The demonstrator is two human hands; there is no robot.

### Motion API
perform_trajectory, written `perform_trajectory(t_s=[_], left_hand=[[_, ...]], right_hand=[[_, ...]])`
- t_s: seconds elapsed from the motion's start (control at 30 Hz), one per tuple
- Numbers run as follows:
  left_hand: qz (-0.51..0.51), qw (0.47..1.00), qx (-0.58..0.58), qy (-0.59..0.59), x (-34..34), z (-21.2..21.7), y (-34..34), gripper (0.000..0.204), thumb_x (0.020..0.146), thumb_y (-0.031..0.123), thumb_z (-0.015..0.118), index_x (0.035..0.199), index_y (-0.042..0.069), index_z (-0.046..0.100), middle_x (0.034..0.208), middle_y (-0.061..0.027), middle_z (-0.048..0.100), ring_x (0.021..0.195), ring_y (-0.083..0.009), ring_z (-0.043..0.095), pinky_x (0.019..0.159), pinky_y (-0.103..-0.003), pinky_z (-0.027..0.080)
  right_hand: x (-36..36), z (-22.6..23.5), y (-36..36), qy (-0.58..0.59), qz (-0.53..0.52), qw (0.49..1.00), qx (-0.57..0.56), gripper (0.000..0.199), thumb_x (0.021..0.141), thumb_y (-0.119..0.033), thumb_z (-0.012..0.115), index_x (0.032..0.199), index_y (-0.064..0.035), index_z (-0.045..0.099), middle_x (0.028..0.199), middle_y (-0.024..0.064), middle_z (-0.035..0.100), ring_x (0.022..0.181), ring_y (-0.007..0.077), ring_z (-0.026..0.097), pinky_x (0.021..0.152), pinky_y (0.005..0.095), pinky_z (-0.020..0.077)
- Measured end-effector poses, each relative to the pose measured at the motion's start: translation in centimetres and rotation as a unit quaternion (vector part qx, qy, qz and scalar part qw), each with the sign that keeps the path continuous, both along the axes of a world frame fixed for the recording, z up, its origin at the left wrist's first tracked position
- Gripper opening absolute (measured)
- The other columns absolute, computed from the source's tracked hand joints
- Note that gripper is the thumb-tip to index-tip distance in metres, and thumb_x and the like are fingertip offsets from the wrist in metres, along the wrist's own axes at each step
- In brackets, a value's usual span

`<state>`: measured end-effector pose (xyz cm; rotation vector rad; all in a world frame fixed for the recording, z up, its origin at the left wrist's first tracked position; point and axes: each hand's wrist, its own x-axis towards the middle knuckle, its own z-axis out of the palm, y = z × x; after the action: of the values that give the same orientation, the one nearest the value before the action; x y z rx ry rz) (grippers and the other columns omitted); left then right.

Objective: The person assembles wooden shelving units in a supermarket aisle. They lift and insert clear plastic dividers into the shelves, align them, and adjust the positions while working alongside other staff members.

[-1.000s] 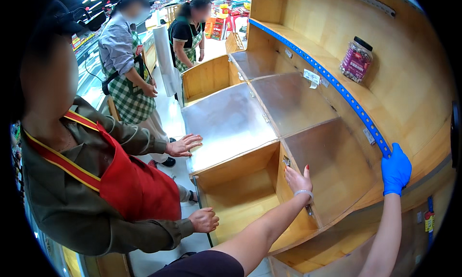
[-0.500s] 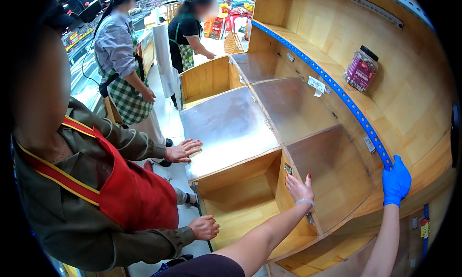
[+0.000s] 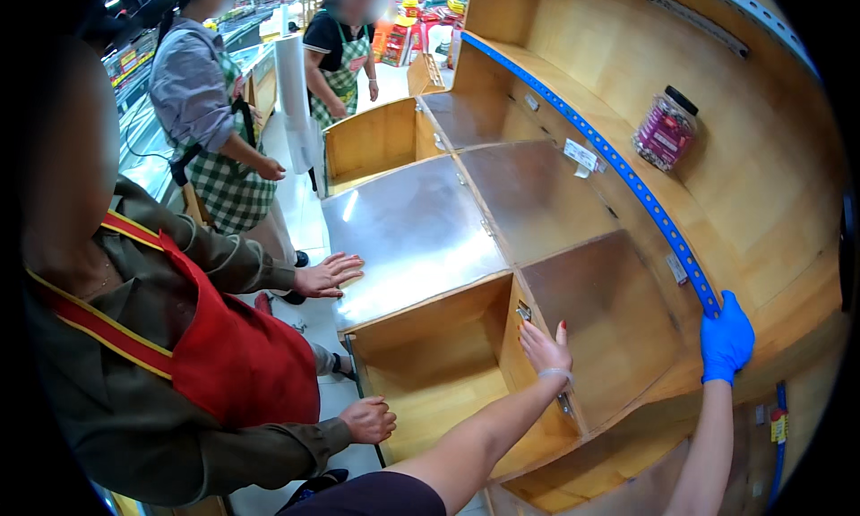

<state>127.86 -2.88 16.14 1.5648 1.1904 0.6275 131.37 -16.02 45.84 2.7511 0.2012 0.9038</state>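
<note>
My bare left hand [image 3: 546,350], a clear band at its wrist, lies with fingers stretched out against the wooden divider, right beside a small metal hinge [image 3: 524,311]. Below and left of it is an open wooden compartment [image 3: 448,391]. In a blue glove, my right hand [image 3: 726,339] grips the near end of the blue perforated rail [image 3: 618,167] along the shelf edge; some of its fingers are hidden. Between my hands lies a clear lid panel [image 3: 600,328]. A dark-lidded plastic jar with a purple label [image 3: 666,131] stands on the shelf above.
At the left, a person in a red apron [image 3: 242,337] rests one hand on a shiny lid panel [image 3: 412,238] and holds the other by the compartment. Two people in green checked aprons stand farther back, near a tall white roll [image 3: 296,104]. Price tags [image 3: 584,155] line the rail.
The whole view has shifted slightly, so things sit a little farther left. The person at the back has turned and lifted their head. My hands keep their places on the cabinet.
</note>
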Motion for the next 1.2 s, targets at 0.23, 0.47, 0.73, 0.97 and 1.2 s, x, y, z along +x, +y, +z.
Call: perform_trajectory(t_s=[0.23, 0.47, 0.73, 0.97, 1.2], left_hand=[[-0.007, 1.0, -0.014, 0.006, 0.0, 0.3, 0.3, 0.09, 0.087, 0.051, 0.059, 0.142, -0.008, 0.021, 0.145, -0.0304, 0.028, 0.135, -0.0435, 0.029, 0.111, -0.047, 0.026], [-0.002, 1.0, -0.024, 0.001, 0.0, -0.5, 0.6, 0.089, 0.087, 0.049, 0.06, 0.141, -0.012, 0.021, 0.145, -0.0301, 0.029, 0.136, -0.0404, 0.027, 0.113, -0.044, 0.023], [-0.023, 0.999, -0.036, -0.013, -0.7, 0.7, 0.7, 0.089, 0.087, 0.046, 0.06, 0.142, -0.011, 0.019, 0.147, -0.0289, 0.028, 0.137, -0.0389, 0.027, 0.113, -0.044, 0.023], [-0.027, 0.998, -0.019, -0.053, -1.6, 2.6, 1.9, 0.084, 0.088, 0.044, 0.061, 0.14, -0.012, 0.024, 0.141, -0.0299, 0.036, 0.13, -0.0404, 0.038, 0.108, -0.043, 0.031], [-0.039, 0.974, -0.146, -0.169, -1.3, 3.4, 0.5, 0.058, 0.087, 0.026, 0.068, 0.128, -0.005, 0.042, 0.119, -0.0205, 0.06, 0.099, -0.0317, 0.063, 0.086, -0.043, 0.051]], right_hand=[[0.2, -0.3, -0.3, -0.017, 0.017, 1.0, -0.008, 0.032, 0.081, -0.023, 0.064, 0.11, -0.0103, 0.062, 0.094, 0.016, 0.068, 0.085, 0.0343, 0.065, 0.069, 0.0442, 0.0507], [-0.1, -0.5, 0.3, -0.016, 0.023, 1.0, 0.009, 0.028, 0.08, -0.023, 0.064, 0.105, -0.01, 0.063, 0.094, 0.0159, 0.067, 0.084, 0.0336, 0.065, 0.069, 0.0438, 0.0507], [-1.2, -0.2, 0.0, -0.056, 0.047, 0.997, 0.015, 0.02, 0.08, -0.024, 0.064, 0.093, -0.0103, 0.063, 0.084, 0.0147, 0.066, 0.076, 0.0351, 0.064, 0.063, 0.046, 0.049], [0.5, -1.0, -0.5, 0.013, 0.073, 0.996, 0.045, 0.013, 0.083, -0.023, 0.053, 0.082, -0.0129, 0.061, 0.082, 0.0175, 0.065, 0.077, 0.0391, 0.064, 0.062, 0.0505, 0.0493], [0.1, -0.7, -2.1, -0.048, 0.117, 0.991, 0.043, 0.013, 0.082, -0.014, 0.055, 0.085, -0.007, 0.066, 0.083, 0.018, 0.067, 0.078, 0.0361, 0.067, 0.065, 0.0469, 0.053]])
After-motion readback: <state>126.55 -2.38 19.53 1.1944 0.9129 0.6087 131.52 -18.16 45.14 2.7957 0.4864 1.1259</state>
